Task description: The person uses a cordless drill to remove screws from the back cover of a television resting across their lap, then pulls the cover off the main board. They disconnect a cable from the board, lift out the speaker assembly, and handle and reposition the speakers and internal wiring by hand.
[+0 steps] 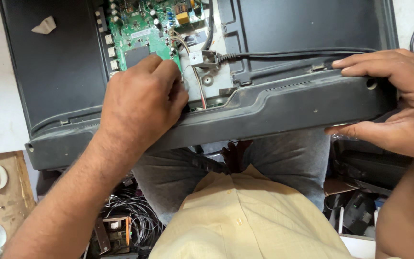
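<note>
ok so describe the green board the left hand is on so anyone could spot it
Start from the large black television back panel lying flat on the bench. In its open middle sits the green circuit board, just above the left hand. It is the only bright green part, studded with small components, beside the grey metal plate.

left hand (142, 96): fingers curled, knuckles up | right hand (398, 100): fingers pinching

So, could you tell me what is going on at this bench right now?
A person in a pale yellow shirt has an opened flat-screen set on the bench. The left hand reaches in at the lower edge of the green circuit board, near some thin wires. The right hand grips the end of the dark plastic back cover, thumb underneath.
</note>
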Motion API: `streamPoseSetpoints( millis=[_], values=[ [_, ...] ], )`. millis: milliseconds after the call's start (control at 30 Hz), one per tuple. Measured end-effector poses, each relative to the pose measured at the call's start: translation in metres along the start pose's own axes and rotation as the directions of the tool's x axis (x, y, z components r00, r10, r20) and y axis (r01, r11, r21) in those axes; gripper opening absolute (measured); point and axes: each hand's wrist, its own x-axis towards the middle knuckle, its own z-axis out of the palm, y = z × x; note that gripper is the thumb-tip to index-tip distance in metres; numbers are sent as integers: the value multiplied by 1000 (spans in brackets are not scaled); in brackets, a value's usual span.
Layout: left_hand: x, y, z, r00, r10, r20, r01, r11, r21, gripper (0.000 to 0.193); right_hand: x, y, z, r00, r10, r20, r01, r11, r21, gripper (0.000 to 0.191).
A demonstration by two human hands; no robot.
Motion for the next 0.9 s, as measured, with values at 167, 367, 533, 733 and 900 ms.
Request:
streamPoseSetpoints(
  millis=[167,367,533,733,900],
  values=[
    [-1,-8,0,999,-20,41,20,1000,-7,21,-3,4,7,1000,-26,-3,25,994,-102,77],
    [-7,-29,-18,991,83,109,-53,965,-257,15,15,-16,4,995,-37,98,70,932,-356,86],
    [-20,-49,-55,982,-190,-13,173,917,-360,10,52,-65,6,968,-157,197,221,904,-365,73],
    [-42,-64,-41,943,-277,-187,256,958,-130,8,127,-104,48,901,-306,308,383,894,-231,21],
    [-64,-76,-22,939,-278,-204,239,951,-199,8,180,-109,90,769,-539,342,622,753,-213,19]
  ],
)
